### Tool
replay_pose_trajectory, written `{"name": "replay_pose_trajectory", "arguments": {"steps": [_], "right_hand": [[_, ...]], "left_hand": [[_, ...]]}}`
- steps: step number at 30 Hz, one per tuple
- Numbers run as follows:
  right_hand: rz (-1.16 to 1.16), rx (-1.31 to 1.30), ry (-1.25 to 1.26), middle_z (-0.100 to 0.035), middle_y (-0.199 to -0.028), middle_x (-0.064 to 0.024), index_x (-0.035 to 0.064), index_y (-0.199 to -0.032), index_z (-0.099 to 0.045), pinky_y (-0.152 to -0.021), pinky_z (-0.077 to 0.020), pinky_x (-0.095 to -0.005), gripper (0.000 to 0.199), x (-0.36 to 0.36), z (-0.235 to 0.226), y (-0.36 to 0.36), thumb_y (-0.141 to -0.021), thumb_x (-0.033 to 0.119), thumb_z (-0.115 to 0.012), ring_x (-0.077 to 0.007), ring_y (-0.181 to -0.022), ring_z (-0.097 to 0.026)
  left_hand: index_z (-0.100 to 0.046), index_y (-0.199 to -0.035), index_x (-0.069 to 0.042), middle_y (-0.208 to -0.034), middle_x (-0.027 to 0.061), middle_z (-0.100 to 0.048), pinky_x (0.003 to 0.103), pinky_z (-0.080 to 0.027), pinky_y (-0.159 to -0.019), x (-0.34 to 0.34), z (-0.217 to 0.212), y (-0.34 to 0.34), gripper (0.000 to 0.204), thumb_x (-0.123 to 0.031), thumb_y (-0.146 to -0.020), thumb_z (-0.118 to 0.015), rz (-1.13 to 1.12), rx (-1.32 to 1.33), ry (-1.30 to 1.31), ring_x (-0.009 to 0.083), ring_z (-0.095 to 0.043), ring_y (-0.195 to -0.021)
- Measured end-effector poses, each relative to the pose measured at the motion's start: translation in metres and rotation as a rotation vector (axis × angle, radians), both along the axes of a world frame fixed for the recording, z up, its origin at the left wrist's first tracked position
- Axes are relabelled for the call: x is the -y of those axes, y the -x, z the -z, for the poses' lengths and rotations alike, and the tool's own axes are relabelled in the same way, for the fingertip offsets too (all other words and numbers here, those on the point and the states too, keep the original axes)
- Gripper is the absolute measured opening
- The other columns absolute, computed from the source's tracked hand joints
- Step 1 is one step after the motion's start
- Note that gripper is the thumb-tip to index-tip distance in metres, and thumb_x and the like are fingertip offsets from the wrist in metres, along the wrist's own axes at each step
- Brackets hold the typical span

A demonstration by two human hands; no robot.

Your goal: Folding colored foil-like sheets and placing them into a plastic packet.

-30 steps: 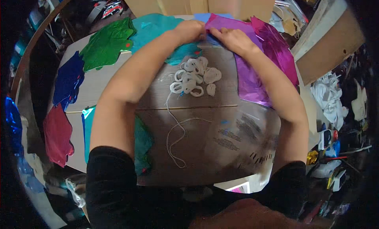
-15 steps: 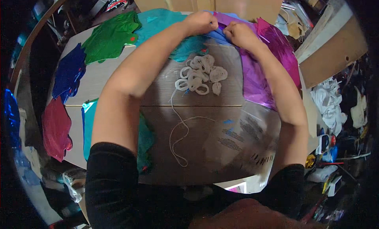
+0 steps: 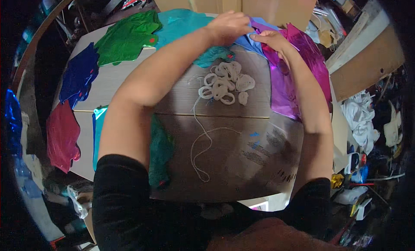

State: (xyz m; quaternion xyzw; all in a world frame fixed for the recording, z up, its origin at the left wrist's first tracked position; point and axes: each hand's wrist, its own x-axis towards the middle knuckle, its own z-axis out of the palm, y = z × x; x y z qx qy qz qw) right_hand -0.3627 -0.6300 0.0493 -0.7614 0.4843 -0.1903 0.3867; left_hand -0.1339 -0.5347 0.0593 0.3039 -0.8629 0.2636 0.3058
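Observation:
At the far side of the table, my left hand point(image 3: 230, 27) is closed on the edge of a blue sheet that looks like a flat foil balloon point(image 3: 250, 44). My right hand point(image 3: 274, 40) pinches the same edge with thumb and fingers, just to the right. Beneath my right hand and forearm lies a shiny purple foil piece point(image 3: 283, 93), and a magenta one point(image 3: 309, 50) spreads beyond it. A teal foil piece point(image 3: 181, 24) lies left of my left hand. Several white coils of string point(image 3: 225, 82) sit mid-table, a loose strand point(image 3: 194, 153) trailing toward me.
Green point(image 3: 125, 39), dark blue point(image 3: 78, 76) and dark red point(image 3: 63, 136) foil pieces line the table's left side. A teal one point(image 3: 161, 151) lies partly under my left arm. A clear printed plastic bag point(image 3: 263, 151) covers the near right. Cardboard point(image 3: 255, 2) stands behind.
My fists have loosened: the left hand's fingers now reach over the blue foil, and the right thumb and fingers stretch leftward along it. The whole view has shifted slightly.

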Motion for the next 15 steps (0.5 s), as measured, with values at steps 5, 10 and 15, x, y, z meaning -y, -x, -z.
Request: {"name": "replay_pose_trajectory", "arguments": {"steps": [5,10,15], "right_hand": [[0.182,-0.006,-0.001,-0.061,-0.079,0.0067,0.0161,-0.075,-0.061,-0.059,-0.0357,-0.0276,0.051,-0.026,-0.009,-0.008,-0.073,0.064,-0.076,-0.0058,-0.074,-0.047],[0.065,-0.016,0.003,-0.049,-0.069,0.0088,0.0162,-0.07,-0.057,-0.051,-0.0276,-0.0287,0.049,-0.025,-0.012,-0.011,-0.074,0.06,-0.078,-0.0053,-0.062,-0.038],[-0.005,0.14,0.01,-0.047,-0.066,0.0089,0.0161,-0.067,-0.055,-0.05,-0.0265,-0.0272,0.041,-0.007,0.005,0.003,-0.072,0.043,-0.087,-0.0053,-0.059,-0.037]], "left_hand": [[-0.069,-0.092,-0.011,-0.093,0.0041,-0.056,0.038,-0.044,-0.081,-0.01,0.002,-0.002,0.018,-0.015,-0.077,-0.061,-0.222,0.215,-0.028,0.0228,-0.056,-0.095],[-0.068,-0.096,-0.01,-0.094,0.0045,-0.056,0.037,-0.044,-0.082,-0.005,0.004,0.01,0.021,-0.016,-0.078,-0.059,-0.04,0.229,0.062,0.0229,-0.056,-0.096],[-0.068,-0.106,-0.01,-0.097,0.0046,-0.058,0.038,-0.044,-0.083,0.0,0.007,0.027,0.029,-0.016,-0.078,-0.06,-0.193,0.122,0.057,0.0223,-0.057,-0.097]]}}
